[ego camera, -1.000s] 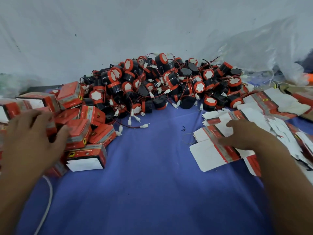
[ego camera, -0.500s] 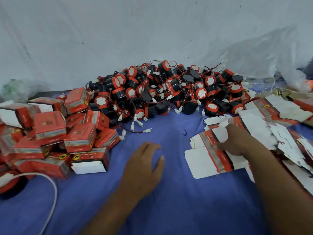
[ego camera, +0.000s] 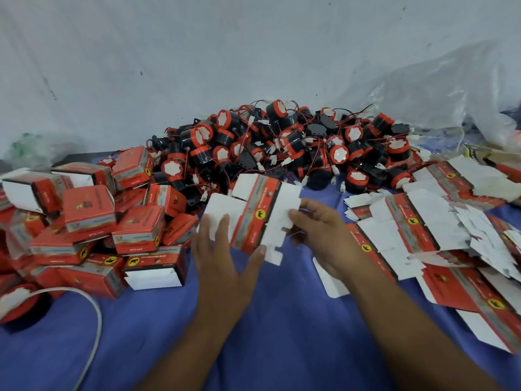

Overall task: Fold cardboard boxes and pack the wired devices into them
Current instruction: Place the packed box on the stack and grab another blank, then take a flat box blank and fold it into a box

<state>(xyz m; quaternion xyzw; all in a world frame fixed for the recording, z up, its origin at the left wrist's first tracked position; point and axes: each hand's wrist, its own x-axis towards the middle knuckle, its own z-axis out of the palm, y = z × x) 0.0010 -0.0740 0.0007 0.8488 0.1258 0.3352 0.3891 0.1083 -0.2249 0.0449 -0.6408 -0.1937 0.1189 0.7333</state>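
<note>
Blank (ego camera: 262,210) is held above the cloth (ego camera: 253,334), dead centre, just in front of the devices (ego camera: 296,148) heaped at the wall. My right hand (ego camera: 318,232) pinches its right edge, thumb on top. My left hand (ego camera: 222,249) lies against the left flap, fingers straight and spread, thumb at the lower edge. Folded boxes (ego camera: 112,221) are piled on my left, and the flat stack (ego camera: 423,227) is on my right.

Single head cam, wide-angle, fwd + down, close over blue cloth (ego camera: 158,334), white backdrop (ego camera: 197,52) at far edge.
</note>
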